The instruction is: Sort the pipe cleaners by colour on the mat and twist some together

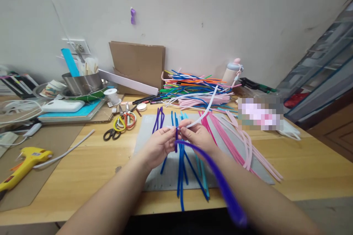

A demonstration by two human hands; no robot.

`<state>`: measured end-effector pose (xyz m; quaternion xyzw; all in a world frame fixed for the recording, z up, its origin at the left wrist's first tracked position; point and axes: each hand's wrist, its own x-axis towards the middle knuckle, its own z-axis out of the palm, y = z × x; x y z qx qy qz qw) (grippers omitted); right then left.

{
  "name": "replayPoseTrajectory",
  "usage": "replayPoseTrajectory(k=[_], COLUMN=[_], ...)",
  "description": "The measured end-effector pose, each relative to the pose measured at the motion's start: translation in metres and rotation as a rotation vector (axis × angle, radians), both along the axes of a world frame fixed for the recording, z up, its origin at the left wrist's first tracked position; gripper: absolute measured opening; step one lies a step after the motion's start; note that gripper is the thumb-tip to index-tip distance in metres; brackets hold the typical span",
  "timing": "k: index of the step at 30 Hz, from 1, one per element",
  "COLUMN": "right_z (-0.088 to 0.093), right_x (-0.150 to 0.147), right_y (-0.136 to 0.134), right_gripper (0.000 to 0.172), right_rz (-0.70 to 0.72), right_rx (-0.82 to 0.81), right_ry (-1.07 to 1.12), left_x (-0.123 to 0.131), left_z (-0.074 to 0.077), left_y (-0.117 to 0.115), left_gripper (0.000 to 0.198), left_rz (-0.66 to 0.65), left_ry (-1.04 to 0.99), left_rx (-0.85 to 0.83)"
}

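My left hand [162, 142] and my right hand [198, 136] meet above a grey mat [149, 154]. Fingertips of both pinch a white pipe cleaner [211, 103] and a purple one [217, 176] where they cross. From there the white stem rises to the upper right, while the purple one curves over my right wrist toward the camera. Beneath my hands lie blue pipe cleaners [180, 180]. Pink ones [226, 137] spread to the right on the mat, and shorter purple ones [158, 119] lie near its upper left.
Behind the mat is a heap of coloured pipe cleaners [193, 88], beside a bottle [231, 73]. Scissors [120, 125] lie to the left. A yellow glue gun [27, 161] rests on cardboard [49, 183] at far left. A metal bowl [84, 83] holds sticks.
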<state>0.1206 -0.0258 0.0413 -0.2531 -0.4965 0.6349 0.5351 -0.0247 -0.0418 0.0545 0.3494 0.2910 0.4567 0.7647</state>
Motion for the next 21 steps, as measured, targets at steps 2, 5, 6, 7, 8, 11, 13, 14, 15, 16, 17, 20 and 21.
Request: replayPoseTrajectory(k=[2, 5, 6, 7, 8, 11, 13, 14, 15, 16, 17, 20, 21], right_z=[0.000, -0.002, -0.003, -0.005, -0.006, -0.008, -0.007, -0.006, -0.006, -0.005, -0.005, -0.003, -0.001], right_x=[-0.002, -0.006, -0.007, -0.008, -0.009, -0.012, -0.013, -0.013, -0.013, -0.013, -0.012, -0.007, -0.005], right_y=[-0.001, -0.005, -0.007, -0.009, -0.011, -0.018, -0.021, -0.022, -0.022, -0.021, -0.021, -0.018, -0.017], right_gripper=[0.020, 0.023, 0.022, 0.021, 0.019, 0.018, 0.017, 0.013, 0.009, 0.007, 0.008, 0.013, 0.013], right_rz=[0.001, -0.120, -0.177, -0.219, -0.236, -0.192, -0.170, -0.167, -0.164, -0.164, -0.175, -0.276, -0.320], right_rx=[0.023, 0.004, 0.028, 0.077, 0.142, 0.313, 0.373, 0.402, 0.426, 0.441, 0.443, 0.422, 0.449], right_ry=[-0.048, -0.146, -0.188, -0.234, -0.282, -0.385, -0.424, -0.439, -0.453, -0.461, -0.466, -0.525, -0.568], left_x=[0.000, 0.000, -0.001, -0.002, -0.002, -0.003, -0.003, -0.002, -0.002, -0.001, -0.001, -0.002, -0.002], left_z=[0.000, -0.002, -0.003, -0.004, -0.005, -0.008, -0.009, -0.009, -0.009, -0.009, -0.009, -0.010, -0.011], left_y=[0.001, 0.004, 0.005, 0.007, 0.008, 0.009, 0.008, 0.008, 0.008, 0.008, 0.008, 0.010, 0.011], left_gripper=[0.021, 0.024, 0.025, 0.026, 0.026, 0.027, 0.028, 0.028, 0.028, 0.028, 0.028, 0.029, 0.030], left_rz=[0.082, 0.175, 0.207, 0.238, 0.266, 0.313, 0.316, 0.314, 0.310, 0.306, 0.303, 0.297, 0.293], left_ry=[0.039, 0.061, 0.067, 0.076, 0.087, 0.124, 0.147, 0.157, 0.166, 0.174, 0.180, 0.183, 0.182], left_rx=[0.039, 0.078, 0.089, 0.100, 0.109, 0.136, 0.151, 0.157, 0.162, 0.168, 0.173, 0.191, 0.197])
